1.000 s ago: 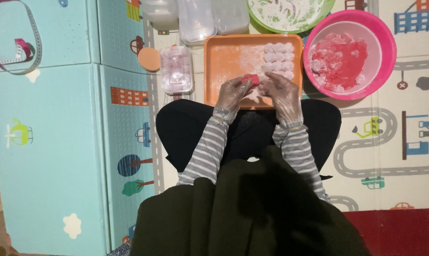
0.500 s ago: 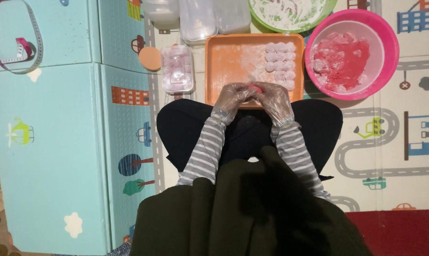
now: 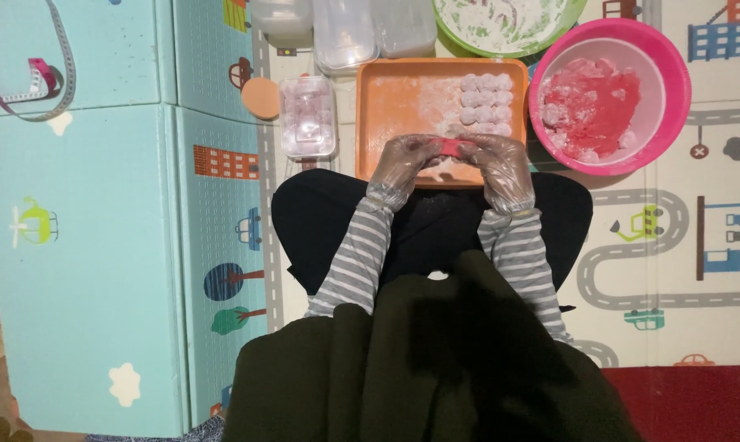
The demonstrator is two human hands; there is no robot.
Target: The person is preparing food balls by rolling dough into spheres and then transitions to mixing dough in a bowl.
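Fingers (image 3: 435,152) of both gloved hands, now raised slightly, are closed around a pink dough piece (image 3: 450,146), pressed just before the orange tray (image 3: 386,98).

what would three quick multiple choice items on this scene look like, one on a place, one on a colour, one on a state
1. Where do the pale dough balls lie?
A. at the right end of the orange tray
B. in the green bowl
C. on the play mat

2. What colour is the bowl that holds the red dough?
A. blue
B. pink
C. white

3. What are the left hand and right hand doing?
A. resting apart on the knees
B. both pinching a small pink piece between them
C. lifting the tray

Answers: 1 A, the balls sit in rows on the tray's right end. 2 B, its rim and wall are pink. 3 B, the gloved fingers meet around the piece.
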